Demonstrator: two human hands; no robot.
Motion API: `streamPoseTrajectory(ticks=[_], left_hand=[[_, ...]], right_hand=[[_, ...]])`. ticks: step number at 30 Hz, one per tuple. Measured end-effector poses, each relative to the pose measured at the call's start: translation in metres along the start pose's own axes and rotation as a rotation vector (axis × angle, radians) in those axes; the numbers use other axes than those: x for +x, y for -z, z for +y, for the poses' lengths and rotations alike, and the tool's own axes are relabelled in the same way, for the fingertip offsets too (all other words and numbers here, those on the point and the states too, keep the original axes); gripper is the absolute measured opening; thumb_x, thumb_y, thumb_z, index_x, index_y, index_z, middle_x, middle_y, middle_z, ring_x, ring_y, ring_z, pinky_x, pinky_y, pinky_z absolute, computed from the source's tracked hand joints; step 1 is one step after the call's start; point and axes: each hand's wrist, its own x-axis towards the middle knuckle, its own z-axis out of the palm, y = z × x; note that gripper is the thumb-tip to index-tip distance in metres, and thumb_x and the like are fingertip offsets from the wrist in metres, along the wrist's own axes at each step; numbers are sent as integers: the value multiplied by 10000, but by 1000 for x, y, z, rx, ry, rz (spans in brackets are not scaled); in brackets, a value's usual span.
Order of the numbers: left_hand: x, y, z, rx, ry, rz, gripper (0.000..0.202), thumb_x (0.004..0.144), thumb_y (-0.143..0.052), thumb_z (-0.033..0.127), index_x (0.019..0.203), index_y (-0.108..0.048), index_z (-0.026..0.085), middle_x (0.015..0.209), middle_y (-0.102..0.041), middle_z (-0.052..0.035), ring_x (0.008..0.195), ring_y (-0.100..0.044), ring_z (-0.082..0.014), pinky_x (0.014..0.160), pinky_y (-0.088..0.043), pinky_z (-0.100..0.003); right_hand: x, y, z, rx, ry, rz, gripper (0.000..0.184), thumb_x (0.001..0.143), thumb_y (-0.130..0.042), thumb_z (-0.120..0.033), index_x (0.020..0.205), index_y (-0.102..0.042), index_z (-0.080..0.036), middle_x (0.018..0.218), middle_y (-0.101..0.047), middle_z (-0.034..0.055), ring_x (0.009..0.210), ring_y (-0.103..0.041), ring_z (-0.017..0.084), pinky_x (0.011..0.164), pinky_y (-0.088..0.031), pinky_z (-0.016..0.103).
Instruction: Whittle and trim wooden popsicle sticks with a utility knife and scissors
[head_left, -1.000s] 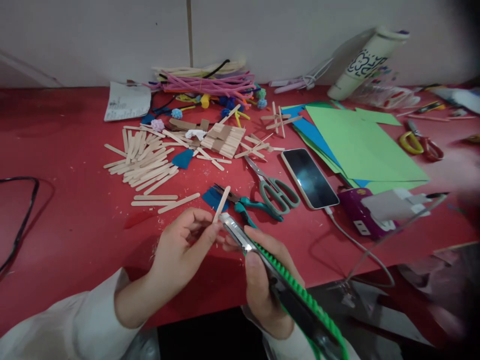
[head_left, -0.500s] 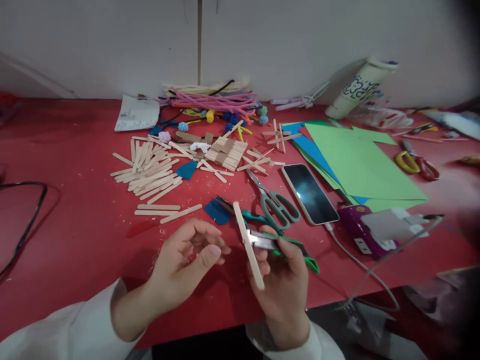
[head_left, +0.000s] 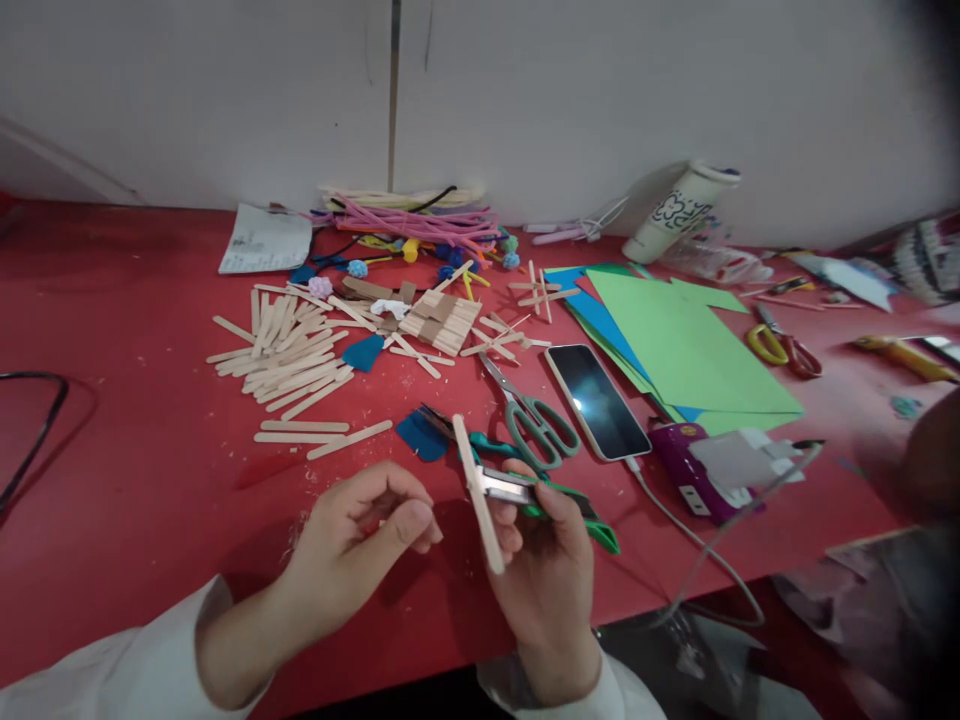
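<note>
My right hand [head_left: 547, 570] grips a green utility knife [head_left: 559, 497] with its blade out, together with a wooden craft stick [head_left: 478, 495] that stands up past my fingers. My left hand [head_left: 360, 545] hovers just left of it over the red table [head_left: 135, 470], fingers curled and pinched together, and I cannot make out anything in them. Both wrists wear white sleeves.
A loose pile of craft sticks [head_left: 289, 350] and a glued stick panel [head_left: 441, 320] lie ahead. Grey-green scissors [head_left: 529, 410], teal pliers [head_left: 480, 440], a phone [head_left: 596, 400] on a cable, green and blue paper sheets [head_left: 675, 340], pipe cleaners [head_left: 420, 222] and yellow-red scissors [head_left: 780, 345] lie around.
The craft stick passed from my left hand to my right, which turned the knife sideways. My left hand drew back and its fingers closed. The view shifted slightly right.
</note>
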Motion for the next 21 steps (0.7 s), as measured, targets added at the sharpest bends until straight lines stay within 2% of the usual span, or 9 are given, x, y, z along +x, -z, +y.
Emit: streamPoseTrajectory(ticks=[2, 4, 8, 11, 17, 21], left_hand=[[1, -1, 1, -119, 39, -62, 248, 761, -659, 421, 776, -612, 177, 683, -686, -22, 599, -635, -121, 586, -516, -221], [3, -2, 1, -190, 65, -76, 278, 705, -712, 421, 784, -615, 172, 709, -685, -20, 597, -625, -115, 598, -515, -222], [7, -3, 0, -99, 142, 4, 195, 692, -722, 323, 774, -638, 167, 692, -664, 0, 612, -614, -102, 613, -501, -202], [9, -3, 0, 6, 166, 62, 140, 725, -671, 301, 768, -660, 168, 693, -678, -3, 625, -621, -109, 616, -505, -202], [9, -3, 0, 246, 79, 108, 187, 781, -575, 308, 681, -661, 176, 605, -669, 4, 558, -610, -113, 556, -490, -192], [10, 1, 0, 493, -14, 114, 228, 816, -525, 308, 674, -649, 181, 586, -657, 10, 551, -605, -121, 527, -461, -195]], right_hand=[[-4, -2, 3, -122, 115, -10, 181, 797, -588, -332, 875, -714, -228, 555, -662, -17, 401, -576, 72, 401, -492, 146], [-11, -3, 6, -318, 287, -10, 203, 849, -529, -317, 934, -687, -222, 609, -686, -5, 449, -620, 104, 437, -531, 192], [-26, -2, 10, -833, 593, 34, 220, 891, -485, -264, 1045, -636, -222, 797, -723, 34, 606, -688, 157, 555, -583, 265], [-31, 1, 9, -1031, 685, -39, 259, 871, -508, -204, 1109, -606, -233, 853, -725, 38, 673, -702, 169, 606, -592, 265], [-27, -1, 4, -1181, 776, -165, 353, 826, -529, -148, 1167, -560, -232, 866, -720, 34, 676, -699, 159, 629, -589, 247], [-28, -6, 5, -1251, 827, -175, 362, 793, -558, -127, 1140, -572, -229, 827, -716, 22, 664, -694, 151, 640, -584, 233]])
